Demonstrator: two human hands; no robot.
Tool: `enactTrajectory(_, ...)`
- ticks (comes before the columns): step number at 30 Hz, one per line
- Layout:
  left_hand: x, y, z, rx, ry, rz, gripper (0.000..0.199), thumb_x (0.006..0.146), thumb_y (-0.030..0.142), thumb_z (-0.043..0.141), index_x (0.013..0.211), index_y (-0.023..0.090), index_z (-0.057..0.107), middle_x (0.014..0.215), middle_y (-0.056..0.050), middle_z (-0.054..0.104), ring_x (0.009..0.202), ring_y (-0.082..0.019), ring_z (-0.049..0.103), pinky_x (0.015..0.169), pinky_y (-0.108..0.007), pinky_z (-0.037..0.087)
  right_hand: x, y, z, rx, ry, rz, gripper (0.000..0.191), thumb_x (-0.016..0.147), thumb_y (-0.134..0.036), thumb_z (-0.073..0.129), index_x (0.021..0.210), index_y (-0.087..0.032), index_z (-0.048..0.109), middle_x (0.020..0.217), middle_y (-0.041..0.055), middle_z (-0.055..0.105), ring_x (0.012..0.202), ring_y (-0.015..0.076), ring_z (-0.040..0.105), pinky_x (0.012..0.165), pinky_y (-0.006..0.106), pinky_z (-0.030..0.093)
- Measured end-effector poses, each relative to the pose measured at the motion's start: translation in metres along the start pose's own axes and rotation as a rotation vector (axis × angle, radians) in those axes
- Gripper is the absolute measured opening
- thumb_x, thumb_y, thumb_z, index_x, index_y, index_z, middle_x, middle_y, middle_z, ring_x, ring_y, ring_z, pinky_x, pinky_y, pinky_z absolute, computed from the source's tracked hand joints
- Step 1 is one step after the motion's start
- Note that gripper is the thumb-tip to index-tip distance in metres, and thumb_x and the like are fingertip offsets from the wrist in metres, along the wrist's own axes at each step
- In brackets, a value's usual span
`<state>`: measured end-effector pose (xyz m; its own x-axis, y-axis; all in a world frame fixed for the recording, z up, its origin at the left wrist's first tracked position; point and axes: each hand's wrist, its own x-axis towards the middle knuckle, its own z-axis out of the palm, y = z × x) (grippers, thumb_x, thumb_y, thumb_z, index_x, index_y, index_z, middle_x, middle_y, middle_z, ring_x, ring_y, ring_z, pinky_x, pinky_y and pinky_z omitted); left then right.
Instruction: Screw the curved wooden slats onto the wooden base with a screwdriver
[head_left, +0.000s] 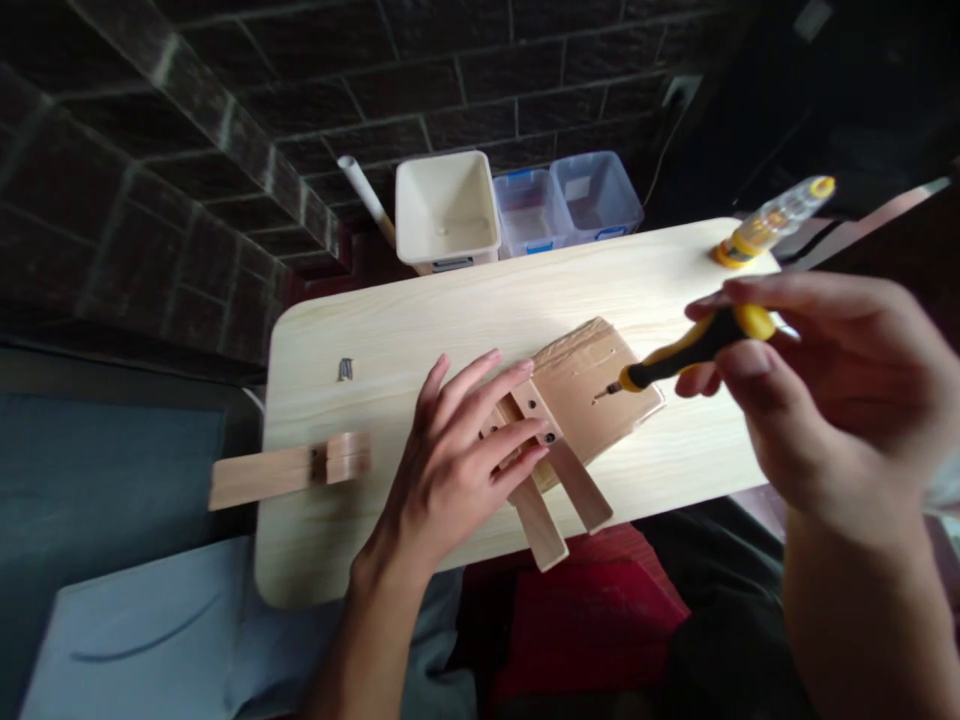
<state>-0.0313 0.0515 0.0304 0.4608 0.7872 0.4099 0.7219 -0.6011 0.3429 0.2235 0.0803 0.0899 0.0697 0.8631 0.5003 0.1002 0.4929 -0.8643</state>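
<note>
Screwdriver point(694, 350) pinched in the right hand's point(825, 390) fingertips, its tip just above a taped wooden block point(592, 385). Left hand point(450, 470) lies open on a drilled wooden bracket point(538, 403)

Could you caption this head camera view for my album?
Left hand steadies wooden pieces while the right hand holds a yellow-and-black screwdriver above them.

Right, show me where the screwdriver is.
In the head view, the black-and-yellow screwdriver sits in the right hand, its tip over the tape-wrapped tan block on the pale wood table.
</note>
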Motion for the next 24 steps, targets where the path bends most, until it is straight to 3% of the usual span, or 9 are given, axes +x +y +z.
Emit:
enactTrajectory(5, 0.009, 0.0, 0.0, 0.033, -0.052, 0.006, 0.02, 0.092, 0.021, 0.081, 0.108, 0.033, 0.084, 0.156, -0.007, 0.062, 0.145, -0.033, 0.057, 0.126, -0.07, 0.036, 0.004, -0.006, -0.014, -0.037, 0.016, 0.077, 0.033, 0.092, -0.01, 0.076, 0.116, -0.033, 0.081, 0.112, 0.0008, 0.077, 0.074, 0.0154, 0.07, 0.062, 0.033, 0.065)
enactTrajectory(10, 0.017, 0.003, 0.003, 0.071, -0.047, 0.006, 0.018, 0.088, 0.024, 0.085, 0.103, 0.034, 0.085, 0.139, -0.008, 0.069, 0.126, -0.031, 0.064, 0.122, -0.07, 0.041, 0.008, -0.002, -0.03, -0.087, 0.061, 0.112, 0.031, 0.093, -0.012, 0.075, 0.113, -0.035, 0.081, 0.112, 0.0003, 0.078, 0.075, 0.0168, 0.07, 0.062, 0.036, 0.065)
enactTrajectory(13, 0.019, 0.008, 0.006, 0.104, -0.028, -0.004, 0.016, 0.087, 0.028, 0.087, 0.102, 0.034, 0.085, 0.128, -0.008, 0.071, 0.119, -0.03, 0.064, 0.122, -0.07, 0.041, 0.009, 0.004, -0.038, -0.068, 0.041, 0.076, 0.031, 0.092, -0.009, 0.076, 0.115, -0.03, 0.081, 0.112, 0.0011, 0.078, 0.075, 0.0154, 0.071, 0.061, 0.033, 0.066)
enactTrajectory(19, 0.019, 0.034, 0.01, 0.202, 0.018, -0.161, 0.032, 0.089, 0.038, 0.086, 0.118, 0.028, 0.079, 0.109, -0.009, 0.069, 0.112, -0.03, 0.063, 0.122, -0.068, 0.04, 0.011, 0.014, -0.043, -0.042, 0.002, 0.021, 0.032, 0.091, -0.007, 0.079, 0.117, -0.025, 0.08, 0.11, 0.001, 0.078, 0.073, 0.0105, 0.071, 0.062, 0.025, 0.065)
enactTrajectory(21, 0.02, 0.044, 0.009, 0.205, -0.047, -0.2, 0.036, 0.091, 0.037, 0.082, 0.125, 0.026, 0.076, 0.112, -0.01, 0.069, 0.113, -0.031, 0.064, 0.119, -0.065, 0.045, 0.011, 0.014, -0.042, -0.04, -0.008, 0.019, 0.031, 0.091, -0.008, 0.079, 0.118, -0.025, 0.079, 0.109, 0.0007, 0.078, 0.073, 0.0095, 0.071, 0.062, 0.024, 0.065)
enactTrajectory(24, 0.022, 0.053, 0.006, 0.197, -0.184, -0.222, 0.031, 0.093, 0.035, 0.08, 0.122, 0.026, 0.076, 0.118, -0.01, 0.072, 0.111, -0.031, 0.065, 0.097, -0.051, 0.057, 0.01, 0.013, -0.041, -0.07, -0.014, 0.046, 0.028, 0.094, -0.013, 0.079, 0.118, -0.027, 0.079, 0.111, 0.0011, 0.078, 0.074, 0.01, 0.071, 0.063, 0.025, 0.064)
